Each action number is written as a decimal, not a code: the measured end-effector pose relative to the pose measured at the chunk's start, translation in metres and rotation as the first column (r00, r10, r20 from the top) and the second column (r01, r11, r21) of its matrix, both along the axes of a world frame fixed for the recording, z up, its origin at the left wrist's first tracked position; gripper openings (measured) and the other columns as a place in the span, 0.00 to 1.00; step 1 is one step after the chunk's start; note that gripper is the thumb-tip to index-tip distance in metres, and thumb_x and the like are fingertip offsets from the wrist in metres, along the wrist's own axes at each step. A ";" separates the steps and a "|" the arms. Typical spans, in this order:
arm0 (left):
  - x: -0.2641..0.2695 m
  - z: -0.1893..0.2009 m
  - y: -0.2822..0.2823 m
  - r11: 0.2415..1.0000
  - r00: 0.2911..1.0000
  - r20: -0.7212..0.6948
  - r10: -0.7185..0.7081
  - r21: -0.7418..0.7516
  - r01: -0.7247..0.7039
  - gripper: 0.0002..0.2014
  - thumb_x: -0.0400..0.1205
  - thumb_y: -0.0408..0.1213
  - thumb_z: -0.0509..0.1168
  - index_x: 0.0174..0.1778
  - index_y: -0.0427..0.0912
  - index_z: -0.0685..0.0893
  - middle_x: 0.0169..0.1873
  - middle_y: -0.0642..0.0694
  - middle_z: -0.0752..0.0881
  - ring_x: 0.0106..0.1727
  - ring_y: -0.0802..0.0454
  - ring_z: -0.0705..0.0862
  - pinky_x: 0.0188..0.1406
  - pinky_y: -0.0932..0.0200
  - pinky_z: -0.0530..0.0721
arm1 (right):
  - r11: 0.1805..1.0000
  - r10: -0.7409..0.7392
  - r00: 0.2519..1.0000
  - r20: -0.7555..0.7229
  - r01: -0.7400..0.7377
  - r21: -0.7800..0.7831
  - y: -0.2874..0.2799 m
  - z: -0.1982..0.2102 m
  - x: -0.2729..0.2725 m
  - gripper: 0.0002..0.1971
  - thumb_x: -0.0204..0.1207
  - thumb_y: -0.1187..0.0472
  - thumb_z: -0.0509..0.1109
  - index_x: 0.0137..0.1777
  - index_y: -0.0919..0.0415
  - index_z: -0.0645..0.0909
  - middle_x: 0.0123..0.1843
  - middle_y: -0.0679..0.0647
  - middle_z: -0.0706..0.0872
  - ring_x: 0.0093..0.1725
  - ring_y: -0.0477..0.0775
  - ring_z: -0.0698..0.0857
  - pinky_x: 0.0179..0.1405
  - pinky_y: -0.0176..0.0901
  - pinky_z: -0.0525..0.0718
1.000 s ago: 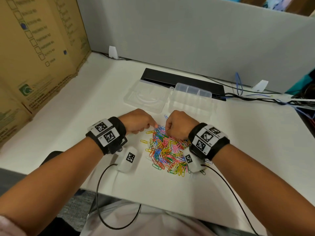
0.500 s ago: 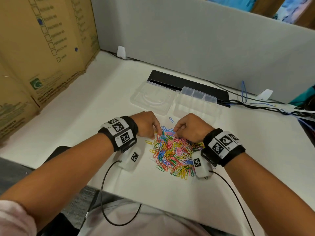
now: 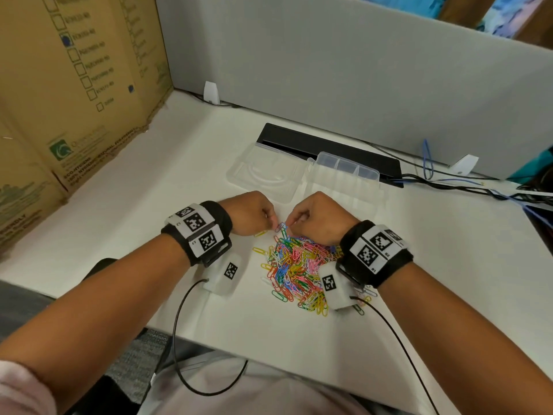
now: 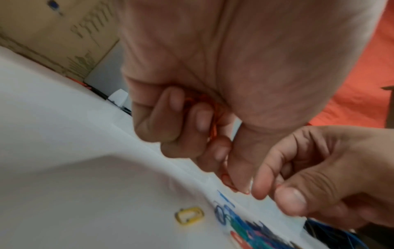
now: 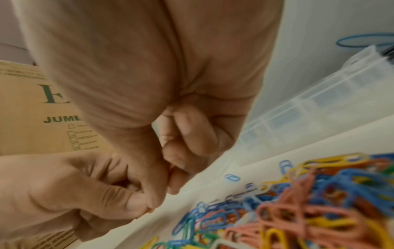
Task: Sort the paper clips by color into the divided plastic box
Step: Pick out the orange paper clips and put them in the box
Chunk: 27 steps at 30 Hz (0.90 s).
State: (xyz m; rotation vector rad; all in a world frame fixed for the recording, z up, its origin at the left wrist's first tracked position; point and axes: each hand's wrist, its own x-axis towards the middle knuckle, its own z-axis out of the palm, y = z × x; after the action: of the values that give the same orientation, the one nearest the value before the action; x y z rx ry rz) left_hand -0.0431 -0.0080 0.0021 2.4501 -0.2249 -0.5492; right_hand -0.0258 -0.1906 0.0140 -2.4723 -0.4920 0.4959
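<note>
Head camera view: a person's two hands meet at the far edge of a heap of coloured paper clips (image 3: 300, 266) on a white desk (image 3: 155, 187). The left hand (image 3: 250, 214) is curled, its fingers (image 4: 200, 118) closed around a small bunch of orange clips (image 4: 215, 123), seen from the left wrist camera tucked against the palm, with one more orange clip pinched at the thumb tip. The right hand (image 3: 318, 218) has its fingers folded in, thumb and forefinger pressed together just beside the left thumb; whether anything lies between them cannot be made out. A single yellow clip (image 4: 189, 216) lies apart from the heap, near the left hand. The divided plastic box (image 3: 344, 178) stands open beyond the hands, its clear lid (image 3: 263, 175) folded flat to its left, and no clips can be made out in its compartments. A black bar (image 3: 329, 148) and cables (image 3: 466, 187) run behind it; a cardboard box (image 3: 74, 85) stands at the left.
</note>
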 end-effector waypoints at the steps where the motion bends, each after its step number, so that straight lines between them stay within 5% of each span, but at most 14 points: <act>1: -0.001 0.001 0.002 1.000 1.000 -0.019 0.021 -0.012 -0.022 0.08 0.83 0.35 0.63 0.47 0.46 0.89 0.35 0.57 0.84 0.37 0.61 0.79 0.35 0.70 0.73 | 1.000 0.018 1.000 -0.005 -0.018 -0.013 0.005 0.001 -0.001 0.04 0.71 0.65 0.79 0.44 0.59 0.93 0.33 0.46 0.87 0.33 0.40 0.81 0.38 0.34 0.81; 3: 0.000 0.004 0.007 0.998 0.995 -0.073 0.065 -0.014 -0.066 0.07 0.84 0.37 0.63 0.43 0.43 0.85 0.39 0.52 0.83 0.41 0.56 0.79 0.37 0.69 0.73 | 0.996 0.046 0.999 -0.021 -0.047 -0.070 0.015 0.000 -0.001 0.03 0.70 0.63 0.80 0.44 0.58 0.93 0.34 0.44 0.87 0.35 0.39 0.82 0.39 0.33 0.80; 6: 0.001 0.005 0.012 0.981 0.966 -0.197 0.166 -0.067 -0.182 0.10 0.83 0.32 0.57 0.36 0.37 0.73 0.31 0.44 0.72 0.30 0.50 0.66 0.21 0.66 0.65 | 0.981 0.088 0.995 -0.056 -0.096 -0.168 0.029 -0.002 0.000 0.04 0.70 0.61 0.81 0.45 0.58 0.92 0.40 0.47 0.90 0.43 0.44 0.86 0.44 0.38 0.83; 11: 0.005 -0.001 0.023 0.700 0.809 -0.500 0.308 -0.457 -0.549 0.08 0.76 0.34 0.55 0.31 0.44 0.67 0.25 0.46 0.72 0.20 0.54 0.61 0.15 0.66 0.56 | 0.912 0.079 0.996 -0.046 -0.091 -0.400 0.049 -0.001 0.004 0.15 0.68 0.56 0.83 0.48 0.65 0.87 0.45 0.57 0.90 0.46 0.56 0.88 0.45 0.45 0.87; 15: 0.005 0.001 0.021 0.544 0.791 -0.581 0.191 -0.608 -0.578 0.06 0.74 0.31 0.53 0.33 0.43 0.72 0.24 0.47 0.69 0.20 0.55 0.61 0.13 0.66 0.58 | 0.894 0.072 0.995 -0.063 -0.092 -0.439 0.053 -0.002 0.006 0.12 0.68 0.60 0.82 0.47 0.64 0.87 0.46 0.57 0.90 0.44 0.55 0.87 0.44 0.45 0.87; 19: 0.003 -0.003 0.019 0.467 0.770 -0.616 0.167 -0.638 -0.612 0.10 0.75 0.29 0.52 0.38 0.38 0.79 0.25 0.47 0.70 0.20 0.56 0.63 0.12 0.67 0.61 | 0.912 0.043 0.996 -0.077 -0.071 -0.403 0.041 0.005 0.007 0.10 0.69 0.60 0.81 0.46 0.66 0.89 0.44 0.59 0.92 0.41 0.54 0.87 0.46 0.46 0.88; 23: 0.003 -0.002 0.014 0.501 0.743 -0.642 0.190 -0.588 -0.635 0.09 0.76 0.34 0.56 0.34 0.38 0.78 0.27 0.46 0.75 0.18 0.57 0.66 0.10 0.68 0.60 | 0.931 0.055 0.995 -0.081 -0.081 -0.357 0.030 0.017 0.007 0.12 0.72 0.60 0.80 0.50 0.68 0.90 0.43 0.61 0.92 0.39 0.53 0.84 0.51 0.49 0.87; 27: 0.003 -0.003 0.001 0.717 0.822 -0.482 0.303 -0.453 -0.530 0.17 0.82 0.49 0.66 0.32 0.41 0.81 0.23 0.50 0.72 0.19 0.57 0.63 0.12 0.67 0.55 | 0.945 0.036 0.997 -0.065 -0.055 -0.322 0.015 0.026 0.006 0.06 0.71 0.64 0.81 0.46 0.64 0.91 0.35 0.54 0.90 0.34 0.48 0.85 0.44 0.44 0.88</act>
State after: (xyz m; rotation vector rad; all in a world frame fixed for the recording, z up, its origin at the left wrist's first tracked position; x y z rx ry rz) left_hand -0.0396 -0.0074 -0.0014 1.6768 0.3036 -0.6186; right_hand -0.0194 -0.1758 0.0400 -2.7541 -0.4763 0.7163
